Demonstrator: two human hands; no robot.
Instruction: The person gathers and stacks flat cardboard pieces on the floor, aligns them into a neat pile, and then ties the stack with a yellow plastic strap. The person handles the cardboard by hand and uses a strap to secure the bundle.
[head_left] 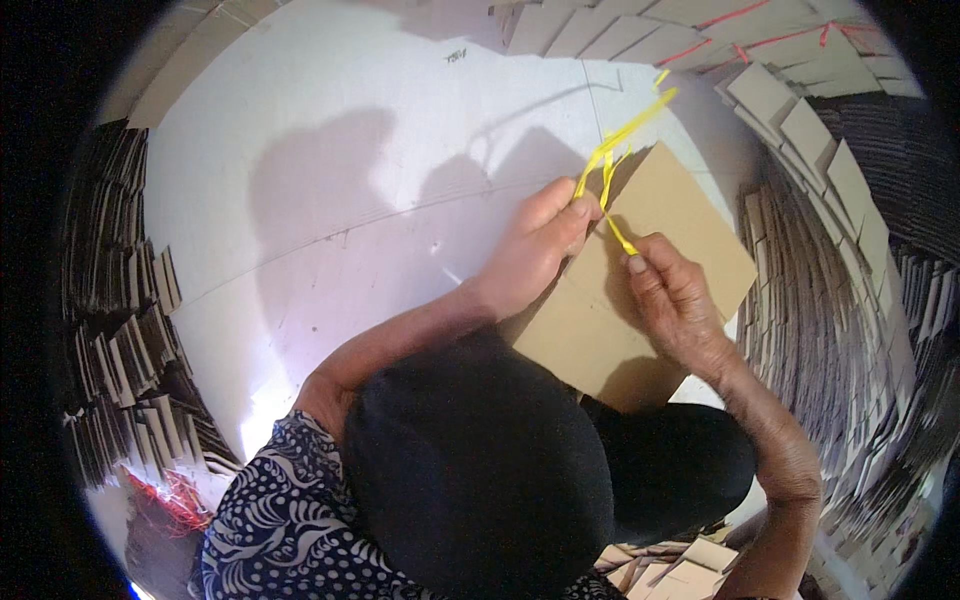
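A brown cardboard piece [610, 320], likely the top of a stack whose depth I cannot make out, lies tilted in front of my knees. Over its left edge, my left hand [545, 235] is closed on a yellow plastic strap [630, 125], whose loose ends stick up and away to the far right. My right hand [675, 295] pinches another end of the yellow strap between thumb and forefinger, just above the cardboard. A short length of strap runs between the two hands. The palm side of both hands is hidden.
Rows of stacked cardboard [810, 290] stand close on the right, and more stacks [130, 340] line the left. Cardboard bundles with red strapping [770, 35] are at the far right. A tangle of red string [175, 497] lies lower left. Pale floor [350, 240] stretches ahead.
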